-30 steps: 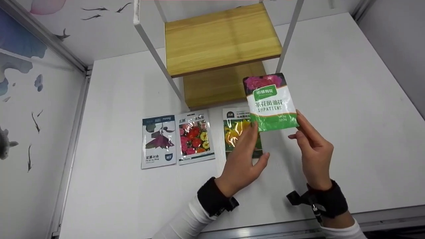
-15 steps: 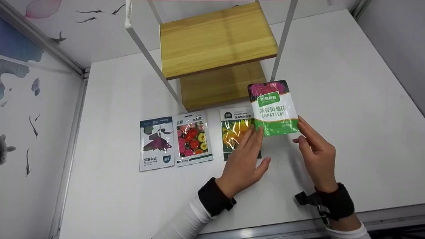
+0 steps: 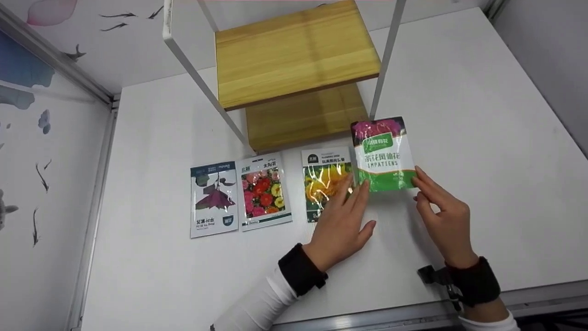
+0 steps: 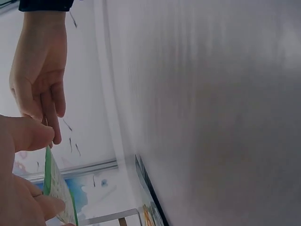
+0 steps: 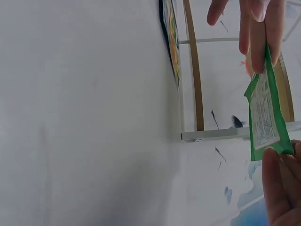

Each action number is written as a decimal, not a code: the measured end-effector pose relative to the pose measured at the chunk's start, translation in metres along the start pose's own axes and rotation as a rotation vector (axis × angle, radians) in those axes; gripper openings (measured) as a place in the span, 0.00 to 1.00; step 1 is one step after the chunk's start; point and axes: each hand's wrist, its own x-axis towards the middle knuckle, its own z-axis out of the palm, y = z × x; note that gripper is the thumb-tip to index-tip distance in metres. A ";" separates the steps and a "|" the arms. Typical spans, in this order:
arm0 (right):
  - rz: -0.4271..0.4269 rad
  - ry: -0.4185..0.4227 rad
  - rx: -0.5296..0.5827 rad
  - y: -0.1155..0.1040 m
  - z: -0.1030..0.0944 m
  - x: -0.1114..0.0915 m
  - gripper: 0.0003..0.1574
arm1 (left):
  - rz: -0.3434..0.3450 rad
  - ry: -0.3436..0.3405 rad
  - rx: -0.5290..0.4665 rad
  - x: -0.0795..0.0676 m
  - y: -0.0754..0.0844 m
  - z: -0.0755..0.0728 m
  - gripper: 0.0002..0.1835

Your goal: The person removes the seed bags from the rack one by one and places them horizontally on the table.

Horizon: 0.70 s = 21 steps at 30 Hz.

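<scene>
A green and white seed packet (image 3: 386, 156) printed "IMPATIENS" is held up above the table, its flower picture at the top. My right hand (image 3: 445, 216) pinches its lower right corner between thumb and fingers; the right wrist view shows the thumb (image 5: 273, 181) on the packet's back. At the lower left edge my left hand (image 3: 337, 230) touches the packet with nearly straight fingers, its thumb held away. Below, a yellow-flower seed packet (image 3: 324, 184) lies on the table, partly hidden by the left hand. In the left wrist view the impatiens packet (image 4: 59, 188) appears almost edge-on.
Two more seed packets lie to the left: one with a purple flower (image 3: 215, 200), one with red and yellow blooms (image 3: 265, 193). Behind them stands a white-framed rack with wooden shelves (image 3: 298, 55). The white table (image 3: 151, 276) meets a painted wall (image 3: 50, 193) at left.
Both hands and the impatiens packet have come lower and slightly right in the head view. The packets on the table keep their places, while the whole view has shifted a little.
</scene>
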 end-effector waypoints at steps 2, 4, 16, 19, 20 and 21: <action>0.010 -0.003 -0.012 0.002 -0.001 -0.001 0.27 | -0.007 -0.020 0.011 0.001 0.001 0.003 0.44; 0.031 -0.010 -0.026 0.004 -0.001 -0.001 0.26 | -0.009 -0.038 0.026 0.001 0.003 0.006 0.45; 0.152 -0.110 -0.053 0.010 -0.005 -0.003 0.20 | -0.033 -0.124 0.112 0.004 0.009 0.015 0.45; 0.195 -0.145 -0.056 0.011 -0.006 -0.004 0.19 | -0.047 -0.157 0.118 0.004 0.010 0.016 0.45; 0.207 -0.157 -0.059 0.012 -0.006 -0.004 0.19 | -0.053 -0.169 0.118 0.004 0.010 0.017 0.44; 0.218 -0.168 -0.061 0.012 -0.006 -0.004 0.19 | -0.058 -0.182 0.117 0.004 0.011 0.017 0.44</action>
